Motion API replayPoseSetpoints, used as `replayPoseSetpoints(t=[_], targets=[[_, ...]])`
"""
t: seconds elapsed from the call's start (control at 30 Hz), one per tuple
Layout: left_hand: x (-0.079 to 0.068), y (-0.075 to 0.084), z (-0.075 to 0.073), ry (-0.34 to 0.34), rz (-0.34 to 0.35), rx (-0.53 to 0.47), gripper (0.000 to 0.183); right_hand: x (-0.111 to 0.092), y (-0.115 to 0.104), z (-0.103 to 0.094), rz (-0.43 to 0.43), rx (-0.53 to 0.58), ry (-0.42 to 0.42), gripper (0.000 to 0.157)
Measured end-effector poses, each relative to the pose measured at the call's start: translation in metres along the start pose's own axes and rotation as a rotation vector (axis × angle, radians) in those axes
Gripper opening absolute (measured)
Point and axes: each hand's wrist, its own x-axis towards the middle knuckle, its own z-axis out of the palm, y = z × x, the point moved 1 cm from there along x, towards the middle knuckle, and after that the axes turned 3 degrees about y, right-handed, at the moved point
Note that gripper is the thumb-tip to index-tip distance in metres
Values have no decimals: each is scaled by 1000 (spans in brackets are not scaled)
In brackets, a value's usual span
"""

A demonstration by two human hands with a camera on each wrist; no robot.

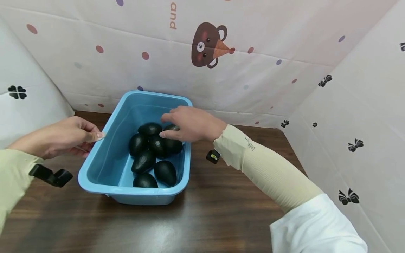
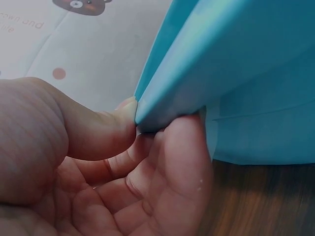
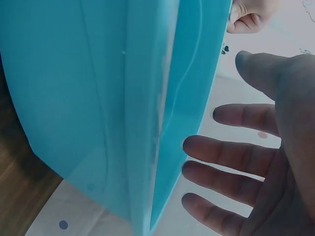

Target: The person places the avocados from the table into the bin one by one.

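Note:
A blue plastic tub (image 1: 152,191) stands on the table with several dark avocados (image 1: 143,161) lying loose on its floor. On the tub's left side, my left hand (image 1: 74,137) pinches the rim between thumb and bent index finger; the left wrist view shows the thumb (image 2: 110,130) pressed on the rim's edge. Over the tub's right rim reaches my right hand (image 1: 193,123), its fingers above the avocados at the back right. In the right wrist view its fingers (image 3: 231,152) are spread and hold nothing. The avocados are hidden from both wrist views.
The dark wooden table (image 1: 221,211) runs in front of the tub and to its right. Close behind the tub rises a white patterned sheet (image 1: 246,84) with dots and a bear print. Another patterned sheet (image 1: 364,116) borders the table on the right.

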Motion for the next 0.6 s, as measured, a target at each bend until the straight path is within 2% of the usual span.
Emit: replayPoseSetpoints(t=[0.17, 0.6], targets=[[1, 1, 0, -3, 3, -2, 40, -5, 1, 2, 4, -30, 15, 44], [0, -1, 2, -15, 5, 10, 40, -22, 8, 7, 29, 16, 49, 44]])
